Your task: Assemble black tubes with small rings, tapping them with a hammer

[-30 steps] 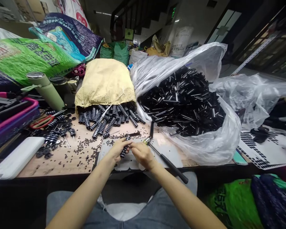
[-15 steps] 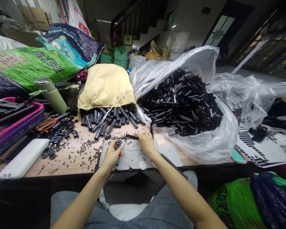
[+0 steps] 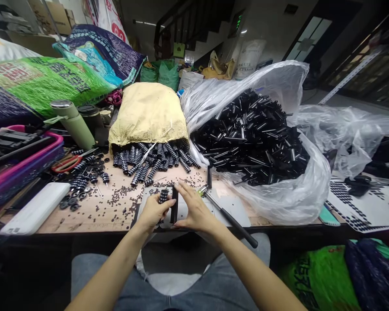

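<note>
My left hand (image 3: 154, 211) is closed around a short black cylinder with white dots (image 3: 164, 196). Right beside it, a slim black plastic strip (image 3: 174, 206) extends away from me over the grey plate (image 3: 236, 206). My right hand (image 3: 196, 209) spans this strip, fingertips at its far end and thumb at its near end. The left thumb tip reaches the strip's left side. To the right of my right hand lies a hammer (image 3: 231, 220) with a metal shaft and black grip, its head partly hidden.
Tiny dark rings (image 3: 125, 194) are scattered on the table. Dotted rods spill from a yellow sack (image 3: 151, 112). A clear bag (image 3: 317, 194) holds many black plastic pieces (image 3: 253, 138). Left are a white box (image 3: 35, 209), scissors (image 3: 68, 165), a green flask (image 3: 76, 127) and a pink-rimmed basket (image 3: 56, 140).
My right hand has drawn the black strip back and turned it from crosswise to lengthwise next to the dotted cylinder. The hammer is now more exposed. The view has shifted slightly.
</note>
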### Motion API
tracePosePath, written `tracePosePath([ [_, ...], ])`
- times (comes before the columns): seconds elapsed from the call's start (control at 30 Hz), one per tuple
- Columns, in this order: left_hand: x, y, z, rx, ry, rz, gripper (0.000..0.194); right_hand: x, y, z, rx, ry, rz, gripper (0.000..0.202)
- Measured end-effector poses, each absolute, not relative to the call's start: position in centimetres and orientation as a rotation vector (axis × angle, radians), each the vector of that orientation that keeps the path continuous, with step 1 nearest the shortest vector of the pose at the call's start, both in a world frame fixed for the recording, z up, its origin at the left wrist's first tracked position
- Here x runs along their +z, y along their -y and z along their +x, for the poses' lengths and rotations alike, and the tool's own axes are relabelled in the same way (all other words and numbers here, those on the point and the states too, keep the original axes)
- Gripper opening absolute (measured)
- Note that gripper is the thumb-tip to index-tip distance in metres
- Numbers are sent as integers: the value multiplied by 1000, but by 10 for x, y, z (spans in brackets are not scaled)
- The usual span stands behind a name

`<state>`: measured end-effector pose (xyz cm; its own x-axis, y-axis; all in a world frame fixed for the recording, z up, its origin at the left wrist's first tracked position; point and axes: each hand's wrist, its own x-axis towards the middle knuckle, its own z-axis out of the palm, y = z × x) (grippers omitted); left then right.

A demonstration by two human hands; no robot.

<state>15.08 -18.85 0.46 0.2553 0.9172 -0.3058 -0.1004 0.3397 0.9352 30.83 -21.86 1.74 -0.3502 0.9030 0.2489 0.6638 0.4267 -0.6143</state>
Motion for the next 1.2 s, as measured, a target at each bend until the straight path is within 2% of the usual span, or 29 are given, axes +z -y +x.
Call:
tracePosePath([
  [0.07, 7, 191, 152, 880, -1023, 974, 34, 19, 219, 310, 503, 2149, -1299, 87],
  [0.2, 5, 189, 157, 882, -908, 940, 33, 10, 218, 309, 426, 2070, -1401, 96],
  [0.3, -3, 182, 158, 891, -1003, 954, 34, 1, 214, 311, 413, 2081, -1529, 91],
  [0.43, -15, 176, 144, 971, -1170, 927, 34, -4, 213, 318, 427, 2060, -1653, 71],
  [0.57, -20, 179, 131, 1017, -1221, 960, 34, -8, 219, 315, 414, 2112, -1638, 36],
  [0.63, -20, 184, 133, 993, -1238, 971, 35, -11, 222, 307, 349, 2154, -1626, 29],
  [0.8, -19, 198, 152, 709, -1144, 976, 34, -20, 226, 290, 153, 2115, -1532, 34],
  [0.93, -20, 199, 153, 682, -1088, 866, 28, -10, 229, 300, 329, 2163, -1448, 43],
  [1.0, -20, 198, 151, 665, -1084, 864, 26, 0, 230, 309, 459, 2259, -1411, 59],
  [1.1, -18, 199, 150, 618, -1053, 907, 26, 11, 230, 316, 571, 2336, -1405, 97],
  [1.2, -13, 200, 155, 673, -1025, 920, 32, 8, 230, 314, 565, 2266, -1451, 101],
])
